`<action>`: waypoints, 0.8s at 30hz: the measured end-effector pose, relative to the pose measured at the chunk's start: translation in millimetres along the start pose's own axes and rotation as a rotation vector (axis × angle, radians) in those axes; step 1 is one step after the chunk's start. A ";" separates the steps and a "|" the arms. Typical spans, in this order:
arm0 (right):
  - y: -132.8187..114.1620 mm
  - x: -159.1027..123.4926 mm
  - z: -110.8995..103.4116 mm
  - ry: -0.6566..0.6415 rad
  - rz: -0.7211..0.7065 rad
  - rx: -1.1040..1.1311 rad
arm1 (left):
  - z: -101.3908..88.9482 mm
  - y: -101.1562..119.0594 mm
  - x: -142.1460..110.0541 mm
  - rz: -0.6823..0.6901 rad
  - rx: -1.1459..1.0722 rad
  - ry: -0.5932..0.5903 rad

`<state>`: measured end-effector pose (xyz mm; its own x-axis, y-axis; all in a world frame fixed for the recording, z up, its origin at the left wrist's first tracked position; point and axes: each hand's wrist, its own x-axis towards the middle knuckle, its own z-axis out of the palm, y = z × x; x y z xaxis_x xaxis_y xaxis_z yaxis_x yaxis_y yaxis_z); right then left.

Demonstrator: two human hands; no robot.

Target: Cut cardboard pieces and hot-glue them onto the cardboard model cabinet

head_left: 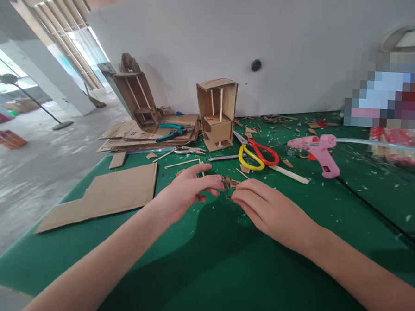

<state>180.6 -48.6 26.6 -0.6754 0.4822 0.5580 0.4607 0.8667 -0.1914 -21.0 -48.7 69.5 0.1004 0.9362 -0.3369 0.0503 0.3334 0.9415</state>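
**Both hands pinch a small cardboard piece over the green mat**

The left hand point(186, 191) and right hand point(265, 207) meet fingertip to fingertip near the middle of the green felt table cover point(222, 267). Between them sits a tiny brown cardboard scrap point(227, 183), nipped narrowly by thumbs and forefingers; its exact shape is too small to tell. Just beyond lie red-and-yellow-handled scissors point(256, 155), farther right a pink glue gun point(319, 152), and left a flat brown cardboard sheet point(108, 194).
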 end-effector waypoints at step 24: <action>-15.1 4.2 -2.1 0.249 0.064 0.200 | 7.3 -10.5 -23.9 0.675 0.747 0.067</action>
<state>172.1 -60.0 33.5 -0.4758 0.5116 0.7155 0.3587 0.8556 -0.3732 -16.7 -75.4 67.6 0.2830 0.9153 0.2866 0.6154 -0.4024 0.6777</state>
